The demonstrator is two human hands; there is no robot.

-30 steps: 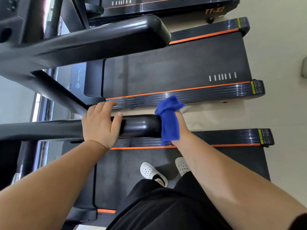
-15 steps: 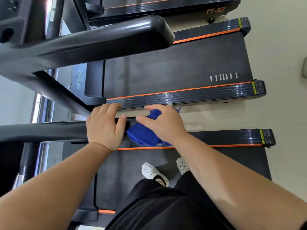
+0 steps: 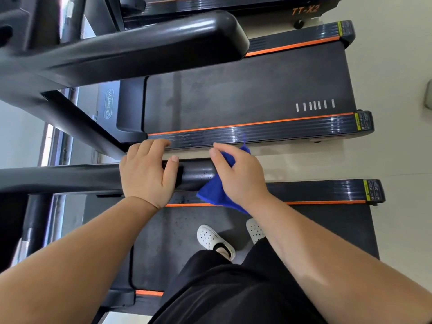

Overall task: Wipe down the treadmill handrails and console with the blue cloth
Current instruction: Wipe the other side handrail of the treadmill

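The right hand [image 3: 240, 178] sits farther toward the free end of the rail [image 3: 197, 174] than it did half a second ago. Then its thumb nearly met the left thumb and the cloth [image 3: 214, 198] lay just beside the left hand [image 3: 146, 175]. Now a bare, slightly scuffed stretch of black rail shows between the two hands. The right fingers [image 3: 224, 147] are curled over the cloth and press it onto the top of the rail near its end. One blue corner hangs below the palm on the near side and a smaller bit sticks out past the knuckles on the far side. A second ago the cloth hung down over the end cap, with the hand mostly behind it; since then it has gone in toward the left hand and part of the way back out. The left hand has hardly shifted: it still grips the rail, fingers wrapped over the far side and thumb laid along the near face. Below the arms, two white shoes [image 3: 214, 239] stand on the belt [image 3: 177, 242], as before. Beyond the rail lies a second treadmill [image 3: 245, 99] with orange edge stripes, on a pale floor [image 3: 397, 160].
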